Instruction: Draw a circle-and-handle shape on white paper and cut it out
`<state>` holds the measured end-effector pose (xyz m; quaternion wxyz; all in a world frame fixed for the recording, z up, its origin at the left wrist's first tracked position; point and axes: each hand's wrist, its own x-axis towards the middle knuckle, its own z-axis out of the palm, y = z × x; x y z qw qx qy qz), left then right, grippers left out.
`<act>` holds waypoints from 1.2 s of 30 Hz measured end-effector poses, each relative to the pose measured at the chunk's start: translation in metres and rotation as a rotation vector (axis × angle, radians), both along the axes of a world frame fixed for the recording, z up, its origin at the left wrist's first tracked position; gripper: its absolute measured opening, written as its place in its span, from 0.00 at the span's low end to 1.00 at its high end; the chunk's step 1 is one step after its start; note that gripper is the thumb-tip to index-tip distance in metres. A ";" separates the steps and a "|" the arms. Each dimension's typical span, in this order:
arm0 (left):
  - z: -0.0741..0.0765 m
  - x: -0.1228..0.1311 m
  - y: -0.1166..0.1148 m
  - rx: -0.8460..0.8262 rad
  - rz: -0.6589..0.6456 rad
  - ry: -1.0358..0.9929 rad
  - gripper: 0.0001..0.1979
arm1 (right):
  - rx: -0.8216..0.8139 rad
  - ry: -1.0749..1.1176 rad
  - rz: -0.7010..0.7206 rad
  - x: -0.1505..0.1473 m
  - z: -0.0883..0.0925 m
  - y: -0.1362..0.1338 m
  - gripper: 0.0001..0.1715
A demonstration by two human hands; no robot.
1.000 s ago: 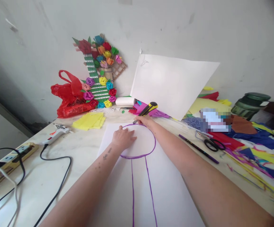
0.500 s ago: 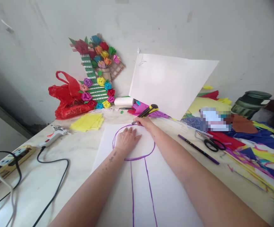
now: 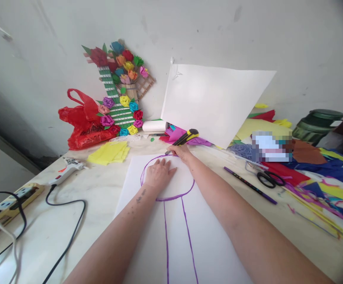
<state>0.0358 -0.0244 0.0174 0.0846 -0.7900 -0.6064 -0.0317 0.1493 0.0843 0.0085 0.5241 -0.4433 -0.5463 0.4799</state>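
A large white sheet lies on the table, marked with a purple outline: a rounded shape with two long lines running down from it. Inside the rounded shape my left hand rests flat, fingers spread, pressing on the sheet. My right hand grips a yellow and black utility knife. The knife's tip end meets the sheet at the top of the purple curve; the blade itself is too small to make out.
Left are a hot glue gun, a power strip, yellow paper and a red bag. Paper flowers and a white board lean at the back. A purple pen, scissors and colored scraps lie right.
My hands and the utility knife hold almost the same place on the purple curve. The view has shifted slightly.
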 end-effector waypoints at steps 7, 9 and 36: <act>-0.001 0.000 0.001 0.005 -0.002 0.000 0.21 | -0.006 0.009 -0.012 0.000 -0.003 0.002 0.11; -0.001 0.000 0.002 0.008 -0.006 0.002 0.21 | -0.009 0.018 -0.014 0.000 -0.002 0.001 0.11; -0.002 0.000 0.001 0.058 -0.005 0.031 0.21 | -0.001 -0.046 -0.069 0.000 -0.008 0.011 0.10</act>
